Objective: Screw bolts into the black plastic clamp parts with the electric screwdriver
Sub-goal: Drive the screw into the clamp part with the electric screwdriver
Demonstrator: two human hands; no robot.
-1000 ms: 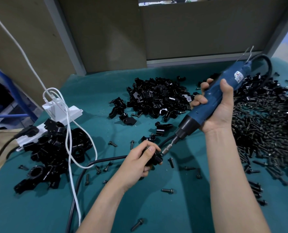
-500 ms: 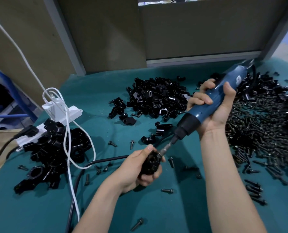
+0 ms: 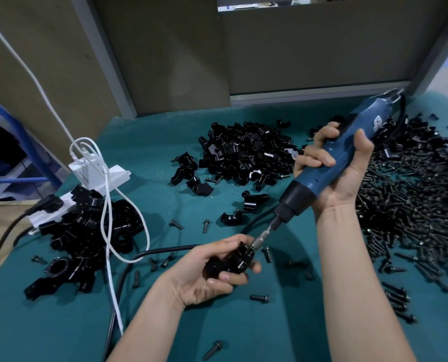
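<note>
The main risk is the bit (image 3: 264, 236) slipping off the bolt head. The screwdriver (image 3: 315, 178) comes in at a slant from the upper right, and if its line does not match the bolt's, the bolt could cross-thread in the plastic or the tip could skid toward the left hand's fingers (image 3: 253, 267) just beside it. The bolt itself is hidden under the bit, so I cannot tell how far in it sits. The clamp (image 3: 237, 258) is held in the air above the counter (image 3: 243, 322), not braced on it, so driving torque could twist it in the grip. The black cord (image 3: 165, 250) lies close behind the left hand and might snag. The left hand (image 3: 202, 278) is palm up, thumb and fingers curled round the clamp, wrist low near the counter. The right hand (image 3: 348, 184) is raised, fingers wrapped round the screwdriver's blue barrel, thumb along its near side, forearm rising steeply from the bottom edge.
</note>
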